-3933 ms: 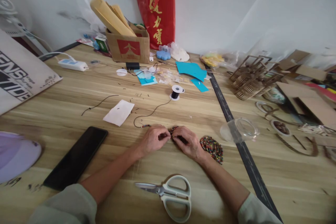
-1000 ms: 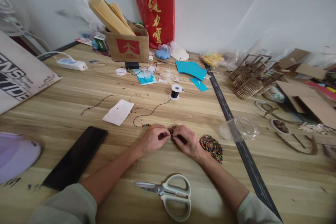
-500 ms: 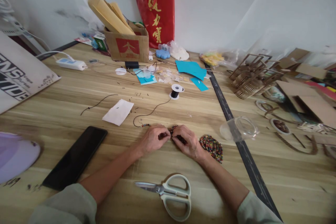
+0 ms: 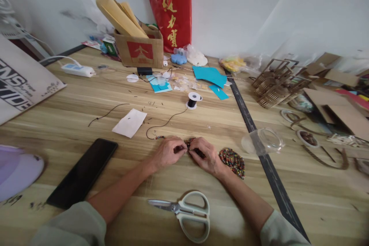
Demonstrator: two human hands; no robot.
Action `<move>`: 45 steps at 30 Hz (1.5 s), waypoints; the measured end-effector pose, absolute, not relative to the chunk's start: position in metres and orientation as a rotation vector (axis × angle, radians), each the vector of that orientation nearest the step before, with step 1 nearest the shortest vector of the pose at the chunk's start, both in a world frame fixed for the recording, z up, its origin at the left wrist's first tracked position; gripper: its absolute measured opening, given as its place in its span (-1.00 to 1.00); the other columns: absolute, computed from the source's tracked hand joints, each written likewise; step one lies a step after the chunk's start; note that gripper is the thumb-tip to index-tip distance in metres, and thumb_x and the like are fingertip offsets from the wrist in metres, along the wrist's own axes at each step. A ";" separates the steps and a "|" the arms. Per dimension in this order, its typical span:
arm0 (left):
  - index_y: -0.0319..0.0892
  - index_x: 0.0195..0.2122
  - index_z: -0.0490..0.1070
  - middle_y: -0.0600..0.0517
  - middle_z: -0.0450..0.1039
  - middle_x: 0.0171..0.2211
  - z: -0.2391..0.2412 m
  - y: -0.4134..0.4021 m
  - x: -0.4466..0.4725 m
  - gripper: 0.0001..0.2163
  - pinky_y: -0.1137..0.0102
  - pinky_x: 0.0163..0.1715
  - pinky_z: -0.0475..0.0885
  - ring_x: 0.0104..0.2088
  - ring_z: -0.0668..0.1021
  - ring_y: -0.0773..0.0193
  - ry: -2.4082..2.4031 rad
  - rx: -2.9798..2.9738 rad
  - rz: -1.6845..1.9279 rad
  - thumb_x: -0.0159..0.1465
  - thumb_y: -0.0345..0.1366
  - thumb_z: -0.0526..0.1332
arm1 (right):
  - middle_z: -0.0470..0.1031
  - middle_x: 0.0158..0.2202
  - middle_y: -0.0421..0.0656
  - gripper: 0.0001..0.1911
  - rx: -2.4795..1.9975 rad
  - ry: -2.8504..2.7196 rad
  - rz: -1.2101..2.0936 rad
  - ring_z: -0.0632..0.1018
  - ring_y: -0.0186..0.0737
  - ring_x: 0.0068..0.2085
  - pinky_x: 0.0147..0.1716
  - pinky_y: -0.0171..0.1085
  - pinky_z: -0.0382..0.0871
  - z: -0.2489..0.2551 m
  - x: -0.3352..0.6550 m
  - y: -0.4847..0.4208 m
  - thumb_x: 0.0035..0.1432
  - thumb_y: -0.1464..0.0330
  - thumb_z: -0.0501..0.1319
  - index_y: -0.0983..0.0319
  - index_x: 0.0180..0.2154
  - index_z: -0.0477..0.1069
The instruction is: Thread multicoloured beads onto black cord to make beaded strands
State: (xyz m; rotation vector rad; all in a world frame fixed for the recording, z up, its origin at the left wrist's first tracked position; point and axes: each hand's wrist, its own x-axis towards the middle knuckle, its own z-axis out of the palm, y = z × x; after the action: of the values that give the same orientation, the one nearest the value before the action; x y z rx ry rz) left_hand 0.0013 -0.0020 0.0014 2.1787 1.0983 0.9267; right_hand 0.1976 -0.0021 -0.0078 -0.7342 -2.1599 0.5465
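Observation:
My left hand (image 4: 170, 151) and my right hand (image 4: 205, 155) meet fingertip to fingertip over the table, both pinched closed. Small multicoloured beads (image 4: 189, 141) show between them and partly under my right fingers. A thin black cord runs from a white spool (image 4: 192, 101) to a few threaded beads (image 4: 159, 137) beside my left hand, where it passes out of sight. What lies exactly between the fingertips is too small to make out clearly. Close to my right wrist lies a coiled heap of bead strands (image 4: 232, 163). Scissors with pale handles (image 4: 193, 215) rest nearer to me.
A black phone (image 4: 83, 173) lies left of my left forearm, with a white paper (image 4: 129, 123) beyond it. Right of the beads is a clear plastic bag (image 4: 262, 141). Blue cards (image 4: 210, 76), a cardboard box (image 4: 140, 50) and woven baskets (image 4: 276, 84) stand farther back.

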 end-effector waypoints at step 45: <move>-0.22 -0.44 0.49 0.03 0.49 -0.48 0.000 -0.001 0.002 -0.91 0.44 -0.38 0.36 -0.44 0.48 0.32 1.089 2.173 0.936 0.14 -0.51 0.24 | 0.46 -0.31 -0.06 -0.97 -0.757 -2.155 0.541 0.48 -0.16 -0.22 -0.21 -0.17 0.44 -0.008 0.197 -0.002 0.26 0.42 0.14 0.20 -0.25 0.34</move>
State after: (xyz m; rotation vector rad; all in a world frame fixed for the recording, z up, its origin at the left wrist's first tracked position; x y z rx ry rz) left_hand 0.0020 -0.0010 0.0000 2.1727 1.0895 0.9360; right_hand 0.1970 -0.0025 -0.0081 -0.7574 -2.1553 0.5405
